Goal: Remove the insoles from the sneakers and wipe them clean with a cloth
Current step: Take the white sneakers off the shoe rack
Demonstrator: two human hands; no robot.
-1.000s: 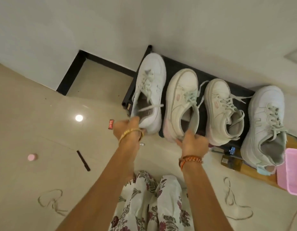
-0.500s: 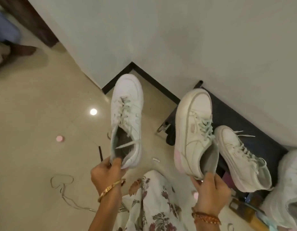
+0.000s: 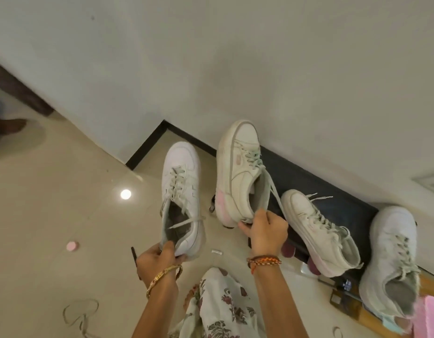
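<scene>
Four sneakers, all whitish. Two held up over the floor [image 3: 52, 215]: left hand [image 3: 157, 261] grips the plain white sneaker [image 3: 180, 191] by its heel, right hand [image 3: 265, 231] grips the pink-stained sneaker [image 3: 237, 174] likewise. Two rest on the black shelf [image 3: 332, 211]. Laces loose.

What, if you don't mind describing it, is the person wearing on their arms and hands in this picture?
Both forearms are bare, with no sleeves in view. The left hand has a thin gold bangle at the wrist. The right hand has a band of braided threads at the wrist, dark brown with orange and red strands. No gloves or rings can be made out.
</scene>
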